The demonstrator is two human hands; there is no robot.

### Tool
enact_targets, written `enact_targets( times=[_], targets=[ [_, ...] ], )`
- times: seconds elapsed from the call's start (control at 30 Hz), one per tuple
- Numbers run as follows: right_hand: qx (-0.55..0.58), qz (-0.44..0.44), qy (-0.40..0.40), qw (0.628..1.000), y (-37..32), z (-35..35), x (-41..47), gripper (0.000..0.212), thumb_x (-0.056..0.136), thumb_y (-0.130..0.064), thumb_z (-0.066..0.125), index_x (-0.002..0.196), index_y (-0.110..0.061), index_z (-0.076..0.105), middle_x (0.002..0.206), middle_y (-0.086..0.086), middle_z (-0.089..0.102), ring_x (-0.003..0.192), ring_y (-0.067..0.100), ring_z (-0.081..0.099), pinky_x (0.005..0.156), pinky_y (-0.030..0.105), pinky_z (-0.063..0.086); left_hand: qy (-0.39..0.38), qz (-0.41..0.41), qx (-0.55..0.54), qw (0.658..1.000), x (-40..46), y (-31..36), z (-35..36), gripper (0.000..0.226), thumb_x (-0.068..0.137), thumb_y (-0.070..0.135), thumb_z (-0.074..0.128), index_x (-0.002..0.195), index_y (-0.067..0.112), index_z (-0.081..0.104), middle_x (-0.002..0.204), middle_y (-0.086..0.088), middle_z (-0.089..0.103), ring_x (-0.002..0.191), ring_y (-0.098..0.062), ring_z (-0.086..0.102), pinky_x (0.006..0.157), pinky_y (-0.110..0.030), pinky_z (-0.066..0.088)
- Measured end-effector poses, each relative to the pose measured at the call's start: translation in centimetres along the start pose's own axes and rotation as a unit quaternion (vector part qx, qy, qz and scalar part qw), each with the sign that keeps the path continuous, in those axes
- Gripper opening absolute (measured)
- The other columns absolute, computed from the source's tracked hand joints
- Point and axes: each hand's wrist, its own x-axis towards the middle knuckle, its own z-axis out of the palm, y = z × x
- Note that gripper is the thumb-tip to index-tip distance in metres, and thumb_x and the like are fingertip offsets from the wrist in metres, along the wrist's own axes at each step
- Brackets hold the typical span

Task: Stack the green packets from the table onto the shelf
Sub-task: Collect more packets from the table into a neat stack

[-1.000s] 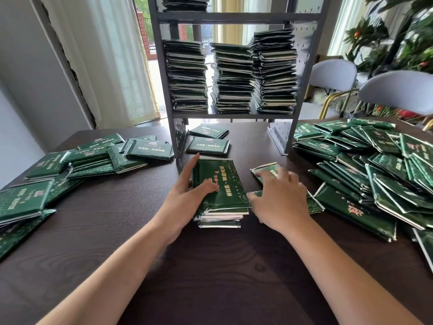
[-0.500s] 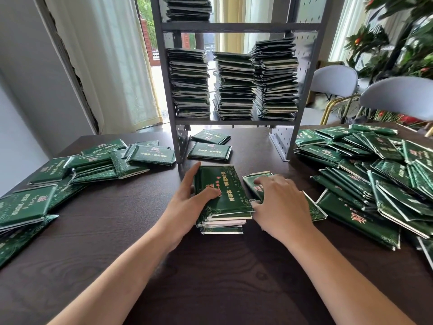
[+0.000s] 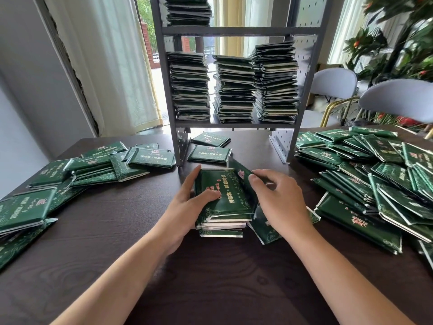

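Now the left hand [image 3: 187,207] holds the small pile of shiny green packets [image 3: 225,202] on the dark table [image 3: 210,289], the right hand [image 3: 281,202] pinches one tilted packet [image 3: 242,177], and the pile may slip before reaching the grey metal shelf [image 3: 234,124].

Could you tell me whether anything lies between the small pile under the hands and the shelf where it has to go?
On the table nothing blocks it: two loose packets lie flat under the shelf, below the way up. The shelf level itself is the trouble: three tall stacks fill it side by side, leaving room only on top of them.
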Motion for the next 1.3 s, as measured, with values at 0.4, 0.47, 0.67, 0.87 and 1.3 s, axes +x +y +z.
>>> enact_targets(
  times=[0.4,0.47,0.67,0.87,1.3],
  targets=[
    [0.148,-0.004,-0.12,0.982,0.0,1.2,-0.3,0.027,0.105,-0.032,0.049,0.112,-0.036,0.075,0.126,-0.016,0.067,0.123,0.0,0.057,0.113,0.035,0.04,-0.017,0.022,0.014,1.0,-0.1,0.0,0.1,0.075,0.091,0.018,0.071,0.152,0.044,0.036,0.096,0.008,0.078,0.096,-0.015,0.075,0.096,-0.035,0.055],
    [0.145,-0.026,-0.112,0.983,0.1,1.4,-0.5,0.031,0.104,-0.02,0.053,0.119,-0.039,0.071,0.127,-0.014,0.067,0.122,0.004,0.059,0.11,0.038,0.044,-0.016,0.026,0.016,0.999,-0.1,0.0,0.1,0.074,0.091,0.017,0.071,0.151,0.043,0.037,0.099,0.006,0.078,0.097,-0.014,0.075,0.096,-0.033,0.054],
    [0.062,-0.098,-0.098,0.988,-0.1,1.4,-1.2,0.043,0.09,-0.016,0.071,0.107,-0.055,0.067,0.113,-0.037,0.061,0.117,-0.005,0.057,0.109,0.033,0.046,-0.013,0.013,0.0,1.0,0.1,-0.1,0.0,0.048,0.1,0.035,0.055,0.145,0.046,0.044,0.124,0.003,0.071,0.111,-0.016,0.07,0.104,-0.049,0.052],
    [0.158,-0.079,-0.13,0.976,-0.6,0.8,-1.2,0.049,0.09,0.01,0.059,0.105,-0.034,0.072,0.096,-0.014,0.077,0.105,0.002,0.068,0.096,0.025,0.051,-0.03,0.013,-0.009,0.999,0.2,-0.2,-0.1,0.052,0.09,0.051,0.066,0.139,0.041,0.052,0.119,0.001,0.074,0.108,-0.019,0.072,0.095,-0.046,0.057],
    [0.237,0.03,-0.175,0.955,-0.2,1.4,-0.4,0.093,0.072,-0.004,0.063,0.151,-0.042,0.029,0.132,-0.005,0.061,0.121,0.008,0.059,0.087,0.024,0.051,-0.038,0.217,0.111,0.969,-1.0,-1.0,-0.5,0.117,0.079,0.019,0.073,0.151,0.058,-0.011,0.13,0.026,0.059,0.122,-0.004,0.061,0.1,-0.028,0.053]
  ],
)
